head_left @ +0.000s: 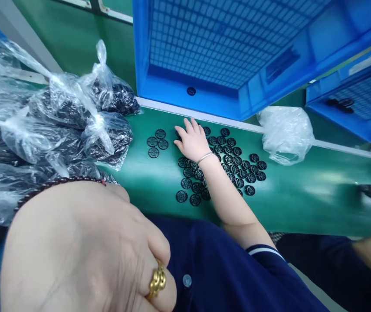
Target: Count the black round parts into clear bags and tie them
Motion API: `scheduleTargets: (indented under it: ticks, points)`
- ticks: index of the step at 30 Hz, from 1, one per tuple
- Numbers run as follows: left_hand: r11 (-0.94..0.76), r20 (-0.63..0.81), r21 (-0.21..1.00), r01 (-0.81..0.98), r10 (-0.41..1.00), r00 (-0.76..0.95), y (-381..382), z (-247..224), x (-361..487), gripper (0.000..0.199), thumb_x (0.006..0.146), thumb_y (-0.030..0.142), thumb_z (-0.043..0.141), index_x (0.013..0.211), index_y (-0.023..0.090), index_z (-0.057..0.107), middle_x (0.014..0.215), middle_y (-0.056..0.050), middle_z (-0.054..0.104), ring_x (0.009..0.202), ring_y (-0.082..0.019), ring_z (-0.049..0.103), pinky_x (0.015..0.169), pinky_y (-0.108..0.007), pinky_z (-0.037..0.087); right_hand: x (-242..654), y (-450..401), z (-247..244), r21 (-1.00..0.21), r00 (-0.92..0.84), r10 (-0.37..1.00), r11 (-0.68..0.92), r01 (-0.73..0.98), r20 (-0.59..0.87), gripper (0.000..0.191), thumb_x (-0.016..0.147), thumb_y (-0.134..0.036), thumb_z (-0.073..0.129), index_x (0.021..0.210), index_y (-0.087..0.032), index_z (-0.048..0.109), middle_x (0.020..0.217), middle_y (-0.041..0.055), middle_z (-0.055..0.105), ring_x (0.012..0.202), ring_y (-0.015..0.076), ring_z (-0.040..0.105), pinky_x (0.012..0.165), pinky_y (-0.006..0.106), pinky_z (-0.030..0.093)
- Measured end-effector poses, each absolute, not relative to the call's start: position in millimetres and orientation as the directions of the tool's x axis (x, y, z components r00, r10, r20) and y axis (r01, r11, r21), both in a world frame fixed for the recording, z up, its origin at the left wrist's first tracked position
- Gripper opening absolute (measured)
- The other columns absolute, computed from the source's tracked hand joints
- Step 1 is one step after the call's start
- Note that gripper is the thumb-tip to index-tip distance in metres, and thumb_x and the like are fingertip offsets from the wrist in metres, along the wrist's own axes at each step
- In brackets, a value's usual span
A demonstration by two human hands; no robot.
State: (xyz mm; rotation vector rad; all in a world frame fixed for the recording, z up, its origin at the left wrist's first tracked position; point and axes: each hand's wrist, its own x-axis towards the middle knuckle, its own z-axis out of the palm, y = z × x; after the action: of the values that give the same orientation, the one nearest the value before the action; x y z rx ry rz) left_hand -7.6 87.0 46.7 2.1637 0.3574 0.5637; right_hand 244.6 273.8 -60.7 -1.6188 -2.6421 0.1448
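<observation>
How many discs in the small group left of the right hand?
4: top disc, left disc, right disc, bottom disc. Right hand may hide others nearby.

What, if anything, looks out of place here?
Perhaps one thing: a lone black disc lies in the big blue crate, away from the loose discs on the green surface. Nothing looks clearly spilled or damaged.

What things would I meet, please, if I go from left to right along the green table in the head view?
Tied clear bags, loose group of four black discs, right hand, crumpled whitish plastic bag.
</observation>
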Motion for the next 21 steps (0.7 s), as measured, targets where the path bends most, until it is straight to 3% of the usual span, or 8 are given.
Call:
scheduleTargets:
  ticks: [6,13,17,21]
  points:
    - [-0.549,0.421,0.826,-0.124,0.456,0.784,98.9,36.9,9.7,0.020,0.074,0.053,0.063,0.067,0.034,0.069,0.059,-0.004,0.058,0.050,-0.019,0.044,0.053,-0.038,0.045,219.2,256.8,-66.6,-0.116,-0.583,0.809,0.574,0.811,-0.077,0.062,0.093,-0.037,0.053,0.151,-0.025,0.034,0.162,0.0122,0.018,0.149,0.0356,0.010,0.117,0.061,0.017]
    - [-0.416,0.296,0.909,-0.040,0.572,0.765,82.6,16.4,3.7,0.023,0.071,0.060,0.062,0.067,0.038,0.069,0.054,-0.004,0.055,0.053,-0.022,0.048,0.052,-0.039,0.044,222.1,242.5,-79.5,-0.123,-0.566,0.817,0.554,0.823,-0.113,0.079,0.092,-0.056,0.047,0.153,-0.011,0.025,0.160,0.0191,0.018,0.149,0.0375,0.009,0.118,0.061,0.011]
    - [-0.444,0.242,0.894,0.061,0.593,0.768,69.2,20.5,-11.4,0.024,0.079,0.057,0.058,0.081,0.038,0.073,0.058,-0.003,0.058,0.060,-0.023,0.056,0.055,-0.038,0.049,203.8,231.1,-79.2,-0.158,-0.661,0.748,0.646,0.747,-0.063,0.082,0.090,-0.061,0.048,0.154,-0.017,0.024,0.162,0.0151,0.014,0.150,0.0361,0.006,0.119,0.060,0.008]
    - [-0.534,0.229,0.840,0.099,0.513,0.828,70.4,25.3,-29.2,0.025,0.083,0.056,0.055,0.090,0.040,0.073,0.064,-0.002,0.061,0.061,-0.022,0.059,0.054,-0.035,0.052,191.5,228.9,-86.2,-0.163,-0.722,0.687,0.706,0.689,-0.079,0.078,0.089,-0.063,0.048,0.153,-0.022,0.029,0.161,0.0120,0.019,0.150,0.0339,0.010,0.120,0.059,0.007]
